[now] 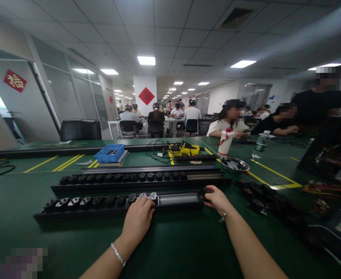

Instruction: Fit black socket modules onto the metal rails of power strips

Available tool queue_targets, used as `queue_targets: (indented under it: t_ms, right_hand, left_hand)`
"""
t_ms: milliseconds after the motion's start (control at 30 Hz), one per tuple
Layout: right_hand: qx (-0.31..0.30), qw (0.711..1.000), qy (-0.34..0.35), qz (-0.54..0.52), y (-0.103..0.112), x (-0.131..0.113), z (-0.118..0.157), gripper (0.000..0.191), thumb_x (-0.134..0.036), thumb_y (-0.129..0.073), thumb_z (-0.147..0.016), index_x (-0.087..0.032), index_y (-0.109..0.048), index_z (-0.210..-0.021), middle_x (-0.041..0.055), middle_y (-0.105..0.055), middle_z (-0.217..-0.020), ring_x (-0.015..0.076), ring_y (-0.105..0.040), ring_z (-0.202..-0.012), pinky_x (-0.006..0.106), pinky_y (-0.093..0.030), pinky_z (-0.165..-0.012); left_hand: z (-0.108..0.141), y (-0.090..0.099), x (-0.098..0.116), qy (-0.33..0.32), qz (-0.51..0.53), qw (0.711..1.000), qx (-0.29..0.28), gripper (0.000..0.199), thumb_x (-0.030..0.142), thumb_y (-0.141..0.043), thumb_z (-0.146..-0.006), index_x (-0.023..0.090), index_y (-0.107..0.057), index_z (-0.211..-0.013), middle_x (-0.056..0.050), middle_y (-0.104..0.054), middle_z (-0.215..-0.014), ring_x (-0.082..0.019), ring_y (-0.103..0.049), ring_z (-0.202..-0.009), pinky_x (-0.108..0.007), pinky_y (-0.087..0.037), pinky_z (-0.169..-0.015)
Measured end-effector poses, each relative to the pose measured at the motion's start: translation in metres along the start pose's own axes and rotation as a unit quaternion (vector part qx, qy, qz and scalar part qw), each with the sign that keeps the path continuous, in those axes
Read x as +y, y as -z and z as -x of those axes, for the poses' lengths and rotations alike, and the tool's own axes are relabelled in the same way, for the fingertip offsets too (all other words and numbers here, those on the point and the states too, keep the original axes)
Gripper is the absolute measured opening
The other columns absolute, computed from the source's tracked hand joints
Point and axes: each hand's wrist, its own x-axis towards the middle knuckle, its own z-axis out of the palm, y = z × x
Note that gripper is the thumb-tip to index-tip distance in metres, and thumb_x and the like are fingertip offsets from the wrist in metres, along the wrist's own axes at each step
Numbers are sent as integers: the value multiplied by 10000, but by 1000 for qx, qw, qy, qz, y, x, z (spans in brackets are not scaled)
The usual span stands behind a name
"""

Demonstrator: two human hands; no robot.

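Though partly behind the right hand (217, 200), one indistinct black part (206, 191).

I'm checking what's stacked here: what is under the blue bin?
The blue bin rests on a flat, pale-edged block, which shows along the bin's front and right. The bin hides most of its top; anything beneath the block is unseen.

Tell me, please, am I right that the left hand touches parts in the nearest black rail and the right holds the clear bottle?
The right hand holds a small dark part, not the clear bottle, as the head view shows; the left hand does touch parts in that rail.
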Motion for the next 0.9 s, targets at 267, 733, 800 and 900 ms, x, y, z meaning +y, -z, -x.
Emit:
queue_targets:
  t_ms: [267,733,800,900]
  right_hand:
    - [-12,997,42,63,11,6,-3,294,-119,-461,-638,-205,-515,-914,32,-557,-965,135,-577,-824,244,-522,-617]
    - [226,933,68,273,60,13,-20,323,-355,-507,-653,-210,-608,-923,82,-595,-924,219,-562,-785,314,-430,-668]
    - [262,920,65,285,69,15,-21,377,-362,-515,-651,-193,-605,-976,129,-553,-1001,253,-544,-878,350,-426,-752]
    - [312,907,80,272,75,19,-25,443,-336,-521,-648,-153,-573,-1047,163,-508,-1036,287,-474,-1042,363,-386,-877]
  left_hand:
    - [-1,1,2,2,2,1000,-2,147,153,-465,-806,229,-562,-887,-17,-570,-892,-175,-493,-839,-310,-385,-737]
    - [0,1,2,1,-2,1000,1,155,154,-456,-809,228,-570,-883,-18,-573,-890,-178,-499,-835,-311,-390,-734]
    - [-1,1,2,1,-3,1000,4,157,150,-457,-807,229,-569,-883,-16,-572,-889,-176,-501,-832,-311,-390,-735]
    - [0,1,2,4,-3,1000,0,157,153,-463,-805,231,-569,-890,-17,-572,-897,-175,-504,-842,-309,-391,-736]
